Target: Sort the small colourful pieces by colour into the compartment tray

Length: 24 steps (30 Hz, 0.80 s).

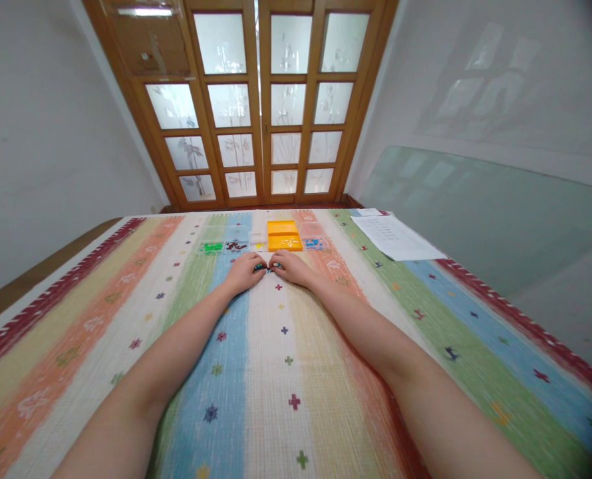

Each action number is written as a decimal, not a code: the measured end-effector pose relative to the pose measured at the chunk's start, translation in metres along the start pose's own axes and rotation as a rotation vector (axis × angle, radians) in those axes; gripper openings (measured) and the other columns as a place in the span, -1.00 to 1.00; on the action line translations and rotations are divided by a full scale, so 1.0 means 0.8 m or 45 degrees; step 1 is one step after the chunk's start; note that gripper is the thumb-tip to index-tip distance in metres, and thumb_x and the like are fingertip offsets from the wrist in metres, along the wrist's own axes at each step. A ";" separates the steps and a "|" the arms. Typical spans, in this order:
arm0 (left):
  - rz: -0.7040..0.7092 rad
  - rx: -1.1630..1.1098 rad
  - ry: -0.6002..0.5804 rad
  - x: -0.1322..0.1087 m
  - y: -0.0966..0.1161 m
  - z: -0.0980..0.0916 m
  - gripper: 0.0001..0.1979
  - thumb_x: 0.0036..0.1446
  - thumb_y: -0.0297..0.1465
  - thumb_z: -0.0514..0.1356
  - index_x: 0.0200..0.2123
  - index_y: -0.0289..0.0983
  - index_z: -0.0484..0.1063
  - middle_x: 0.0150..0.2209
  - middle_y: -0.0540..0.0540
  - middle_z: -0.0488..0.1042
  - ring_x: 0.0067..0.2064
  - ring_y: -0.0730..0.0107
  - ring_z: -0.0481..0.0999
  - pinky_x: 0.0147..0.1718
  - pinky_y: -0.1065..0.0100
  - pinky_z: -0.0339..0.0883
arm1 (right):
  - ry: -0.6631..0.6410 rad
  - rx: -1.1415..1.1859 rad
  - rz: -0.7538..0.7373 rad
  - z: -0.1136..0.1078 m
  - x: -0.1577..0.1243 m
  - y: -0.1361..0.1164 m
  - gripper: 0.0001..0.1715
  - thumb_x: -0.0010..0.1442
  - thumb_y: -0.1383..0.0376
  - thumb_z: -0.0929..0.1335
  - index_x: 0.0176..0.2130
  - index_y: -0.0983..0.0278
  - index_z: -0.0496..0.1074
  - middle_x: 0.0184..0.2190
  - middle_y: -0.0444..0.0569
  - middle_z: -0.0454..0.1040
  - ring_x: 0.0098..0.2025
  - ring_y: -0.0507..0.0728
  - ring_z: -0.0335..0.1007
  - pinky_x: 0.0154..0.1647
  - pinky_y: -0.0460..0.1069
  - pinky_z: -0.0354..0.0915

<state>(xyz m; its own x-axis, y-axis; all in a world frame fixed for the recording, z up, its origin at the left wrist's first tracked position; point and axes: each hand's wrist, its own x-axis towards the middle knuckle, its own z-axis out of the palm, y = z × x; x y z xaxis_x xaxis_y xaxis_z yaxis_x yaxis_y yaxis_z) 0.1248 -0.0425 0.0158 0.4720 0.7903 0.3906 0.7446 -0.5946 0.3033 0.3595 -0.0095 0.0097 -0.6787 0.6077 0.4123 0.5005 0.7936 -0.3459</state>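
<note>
Both my arms stretch forward over a striped, many-coloured cloth [276,372]. My left hand [245,271] and my right hand [290,266] meet fingertip to fingertip, fingers curled and pinched on a small multicoloured piece [267,267] between them; it is too small to name. Just beyond my hands lies a row of small clear trays holding green pieces [211,247], dark red pieces [235,246] and blue pieces [312,244]. An orange box [284,235] stands among them.
A white printed sheet [396,237] lies on the cloth at the far right. A pane of glass [490,213] leans on the right wall. Wooden doors with frosted panes [256,106] close the far end. Bare floor shows at the left edge [36,276].
</note>
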 end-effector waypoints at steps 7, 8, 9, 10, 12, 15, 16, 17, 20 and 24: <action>0.015 -0.002 -0.002 0.000 -0.002 0.001 -0.80 0.28 -0.37 0.23 -0.10 -0.17 0.64 -0.05 -0.15 0.58 0.05 0.13 0.50 0.14 0.12 0.35 | -0.001 0.014 -0.012 0.003 0.001 0.004 -0.84 0.36 0.39 0.40 -0.12 0.25 0.61 -0.12 0.04 0.55 -0.01 0.19 0.42 0.07 0.07 0.31; 0.017 -0.003 0.002 0.000 -0.002 0.001 -0.80 0.28 -0.37 0.23 -0.10 -0.17 0.64 -0.05 -0.15 0.58 0.05 0.13 0.51 0.14 0.12 0.36 | 0.005 0.021 -0.006 0.003 0.001 0.003 -0.86 0.35 0.39 0.40 -0.14 0.26 0.60 -0.13 0.04 0.55 -0.02 0.18 0.42 0.07 0.07 0.31; 0.019 -0.003 0.005 0.000 -0.003 0.001 -0.80 0.27 -0.37 0.24 -0.10 -0.18 0.64 -0.05 -0.15 0.58 0.05 0.13 0.51 0.14 0.12 0.36 | 0.010 0.029 0.004 0.002 0.001 0.002 -0.87 0.35 0.39 0.40 -0.15 0.27 0.60 -0.13 0.04 0.55 -0.03 0.18 0.42 0.06 0.06 0.31; 0.019 -0.001 0.005 0.000 -0.003 0.001 -0.80 0.27 -0.37 0.24 -0.10 -0.18 0.64 -0.05 -0.16 0.58 0.05 0.13 0.51 0.14 0.11 0.36 | 0.016 0.041 0.016 0.002 0.000 0.001 -0.88 0.35 0.39 0.40 -0.16 0.27 0.59 -0.14 0.04 0.55 -0.04 0.18 0.42 0.05 0.06 0.30; 0.011 0.002 0.000 0.000 -0.003 0.001 -0.80 0.27 -0.36 0.24 -0.10 -0.17 0.64 -0.04 -0.16 0.58 0.06 0.12 0.51 0.14 0.10 0.36 | 0.034 0.068 0.037 0.001 0.000 0.000 -0.90 0.35 0.38 0.40 -0.17 0.27 0.57 -0.15 0.04 0.55 -0.05 0.18 0.42 0.04 0.05 0.30; -0.002 0.001 -0.008 0.000 -0.003 0.001 -0.80 0.27 -0.35 0.25 -0.10 -0.16 0.65 -0.04 -0.15 0.59 0.07 0.10 0.51 0.15 0.09 0.37 | 0.103 0.109 0.100 0.003 0.001 0.001 -0.90 0.35 0.37 0.38 -0.20 0.27 0.55 -0.17 0.02 0.56 -0.09 0.17 0.42 0.00 0.03 0.29; 0.003 -0.002 -0.009 0.000 -0.002 0.000 -0.80 0.27 -0.35 0.24 -0.10 -0.16 0.65 -0.04 -0.15 0.59 0.07 0.10 0.51 0.15 0.09 0.37 | 0.138 0.123 0.140 0.004 0.002 0.002 -0.90 0.35 0.37 0.37 -0.20 0.27 0.53 -0.18 0.02 0.57 -0.11 0.16 0.43 -0.03 0.03 0.29; 0.009 -0.004 -0.008 0.000 -0.002 0.000 -0.79 0.27 -0.35 0.24 -0.09 -0.16 0.65 -0.04 -0.15 0.59 0.07 0.10 0.51 0.15 0.09 0.37 | 0.175 0.138 0.184 0.004 0.002 0.003 -0.89 0.35 0.37 0.36 -0.20 0.27 0.52 -0.20 0.01 0.57 -0.14 0.16 0.43 -0.06 0.01 0.28; 0.013 -0.012 -0.006 0.000 -0.002 0.000 -0.78 0.28 -0.35 0.23 -0.07 -0.16 0.65 -0.03 -0.15 0.59 0.07 0.10 0.52 0.15 0.08 0.38 | 0.283 0.194 0.298 0.002 0.004 0.004 -0.90 0.34 0.34 0.33 -0.21 0.26 0.48 -0.27 -0.03 0.56 -0.23 0.13 0.42 -0.17 -0.01 0.26; 0.000 -0.024 -0.012 -0.001 -0.001 0.000 -0.78 0.27 -0.36 0.23 -0.07 -0.14 0.65 -0.01 -0.15 0.59 0.09 0.10 0.51 0.17 0.08 0.38 | 0.424 0.222 0.403 -0.003 0.004 0.009 -0.89 0.29 0.35 0.30 -0.23 0.23 0.44 -0.31 -0.07 0.54 -0.29 0.11 0.39 -0.22 -0.03 0.26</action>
<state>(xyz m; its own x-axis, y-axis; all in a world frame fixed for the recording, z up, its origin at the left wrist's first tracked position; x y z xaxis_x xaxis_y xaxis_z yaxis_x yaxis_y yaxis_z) 0.1237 -0.0421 0.0154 0.4764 0.7917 0.3825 0.7359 -0.5971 0.3193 0.3619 -0.0019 0.0108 -0.2849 0.8172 0.5010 0.5376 0.5689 -0.6223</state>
